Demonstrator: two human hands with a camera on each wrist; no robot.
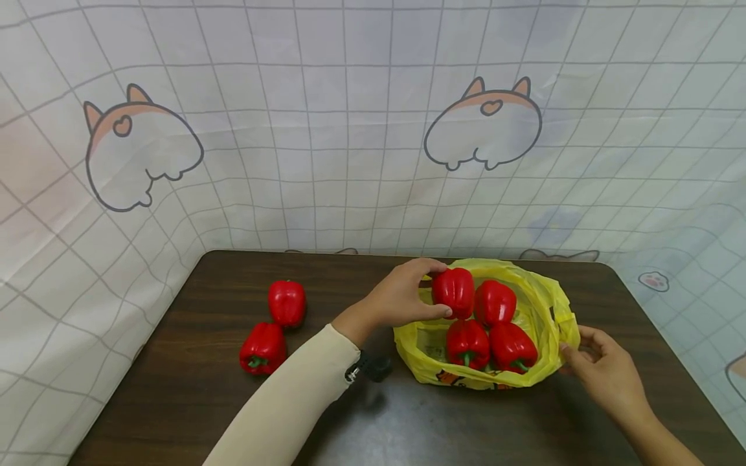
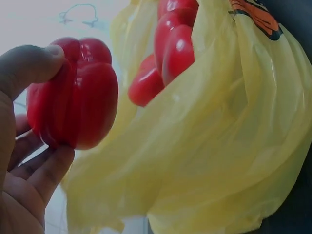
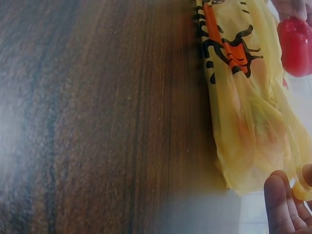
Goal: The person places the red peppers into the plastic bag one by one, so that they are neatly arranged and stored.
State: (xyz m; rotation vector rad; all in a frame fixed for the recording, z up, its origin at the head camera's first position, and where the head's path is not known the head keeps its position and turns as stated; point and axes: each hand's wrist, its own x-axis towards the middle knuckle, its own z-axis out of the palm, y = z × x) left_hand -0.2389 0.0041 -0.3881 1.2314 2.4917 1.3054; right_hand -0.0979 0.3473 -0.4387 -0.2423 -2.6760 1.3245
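A sleeve point(image 1: 291, 398) overhangs the dark table point(image 1: 454, 427), gridded cloth point(image 1: 350, 142) behind the bag point(image 1: 550, 356).

Showing glossy red on peppers point(image 1: 495, 303), yellow with orange-and-black print on the bag point(image 1: 544, 298); toward twelve o'clock, grey grid on white backdrop point(image 1: 350, 149).

I have room on the near worktop point(image 1: 443, 421) between the left sleeve point(image 1: 285, 401) and right forearm point(image 1: 655, 433); behind it the yellow bag point(image 1: 550, 298) bars my way, and two loose peppers point(image 1: 263, 348) obstruct farther left.
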